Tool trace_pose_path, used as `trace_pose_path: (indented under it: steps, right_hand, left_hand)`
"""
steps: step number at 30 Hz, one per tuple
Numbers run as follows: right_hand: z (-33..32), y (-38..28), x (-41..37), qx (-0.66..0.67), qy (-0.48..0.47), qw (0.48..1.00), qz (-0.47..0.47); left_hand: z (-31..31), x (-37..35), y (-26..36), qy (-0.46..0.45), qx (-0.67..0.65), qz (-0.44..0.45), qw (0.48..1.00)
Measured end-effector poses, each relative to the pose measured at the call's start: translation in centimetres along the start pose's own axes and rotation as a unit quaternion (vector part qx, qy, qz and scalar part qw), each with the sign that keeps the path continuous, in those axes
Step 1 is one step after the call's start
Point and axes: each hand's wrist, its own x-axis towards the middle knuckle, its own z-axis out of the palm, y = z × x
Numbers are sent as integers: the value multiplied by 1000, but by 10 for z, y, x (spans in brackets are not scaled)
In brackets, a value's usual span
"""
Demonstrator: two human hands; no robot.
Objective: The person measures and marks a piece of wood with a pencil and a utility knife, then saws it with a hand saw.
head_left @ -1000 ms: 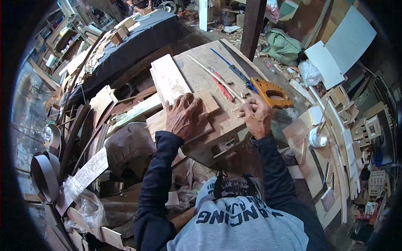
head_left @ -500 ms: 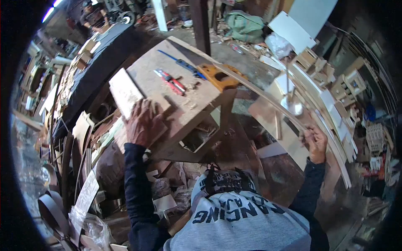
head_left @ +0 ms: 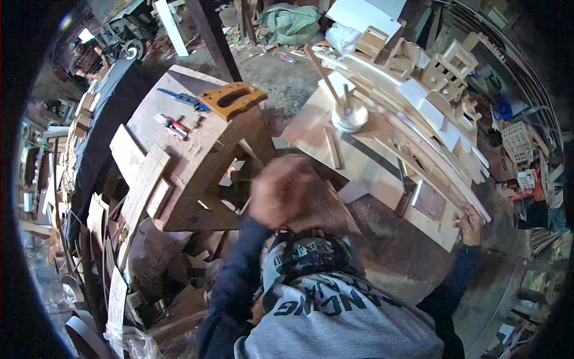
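My left hand (head_left: 280, 192) is smeared by motion in front of the workbench (head_left: 206, 179), and its fingers cannot be made out. Low on the right, my right hand (head_left: 470, 225) is closed at the near end of a thin wooden strip (head_left: 418, 170), which slants over the plywood boards. On the bench lie an orange-handled saw (head_left: 232, 100), a blue-and-black tool (head_left: 182, 99) and a red-and-silver hand tool (head_left: 171, 127). Pale wooden boards (head_left: 146, 179) rest along the bench's left edge.
A white pot (head_left: 350, 119) with sticks in it stands on a plywood sheet (head_left: 308, 128). Long strips (head_left: 442, 155) and small wooden frames (head_left: 451, 66) crowd the right side. A dark post (head_left: 215, 42) rises behind the bench. Another person (head_left: 86, 60) is at the far left.
My left hand has left the boards on the bench and moved right. The strip in my right hand has swung off the bench towards the boards on the right. The view has turned right.
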Motion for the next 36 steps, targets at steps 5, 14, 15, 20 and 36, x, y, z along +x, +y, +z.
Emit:
trace_pose_path:
  steps: [5, 14, 15, 20, 36]
  right_hand:
    - [-1, 20, 40, -44, -20, 999, -11]
    - [40, -3, 55, -316, 162, 911, -208]
    - [60, -19, 57, -271, 143, 930, -204]
    - [213, -135, 41, -92, -17, 965, -243]
    - [661, -341, 77, -310, -162, 764, -542]
  left_hand:
    - [170, 32, 13, -186, 129, 83, 970]
    - [171, 35, 7, -232, 147, 41, 961]
    - [156, 34, 3, -186, 134, 23, 973]
    - [48, 47, -1, 112, -39, -94, 988]
    - [-129, 51, -106, 491, -48, -196, 847]
